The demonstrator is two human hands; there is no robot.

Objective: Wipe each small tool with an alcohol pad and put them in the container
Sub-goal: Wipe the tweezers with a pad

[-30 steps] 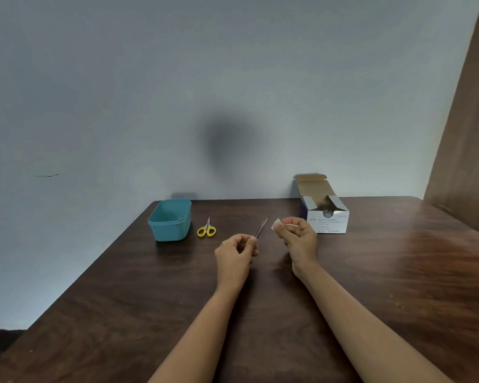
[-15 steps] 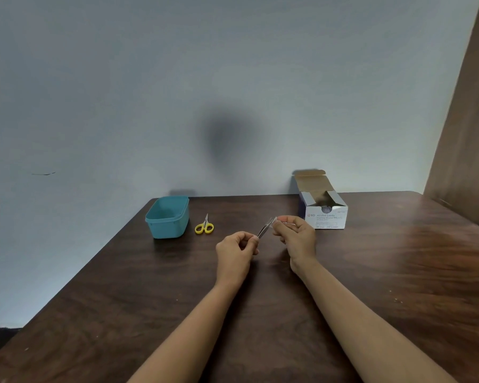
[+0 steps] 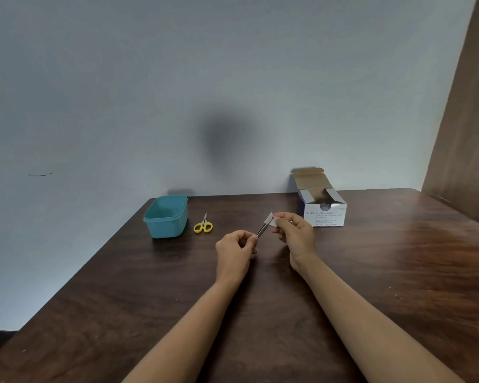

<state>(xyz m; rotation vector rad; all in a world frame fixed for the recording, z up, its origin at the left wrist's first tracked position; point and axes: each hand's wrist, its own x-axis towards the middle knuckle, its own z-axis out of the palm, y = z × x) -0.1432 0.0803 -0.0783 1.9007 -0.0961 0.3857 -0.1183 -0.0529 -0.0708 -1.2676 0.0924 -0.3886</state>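
Over the middle of the wooden table (image 3: pixel 398 272), a pair of metal tweezers (image 3: pixel 261 230) is held up off the surface, pinched at its near end by the curled fingers of the left hand (image 3: pixel 237 246). The tip is wrapped in a small white alcohol pad (image 3: pixel 271 219), which is pinched between thumb and fingers of the right hand (image 3: pixel 295 236). Near the far left corner a teal plastic container (image 3: pixel 166 217) is parked. Just beside it, yellow-handled scissors (image 3: pixel 203 225) are laid flat, blades pointed at the far edge. Along that far edge, further right, a BD alcohol swabs box (image 3: pixel 325 212) is left with its lid flap up.
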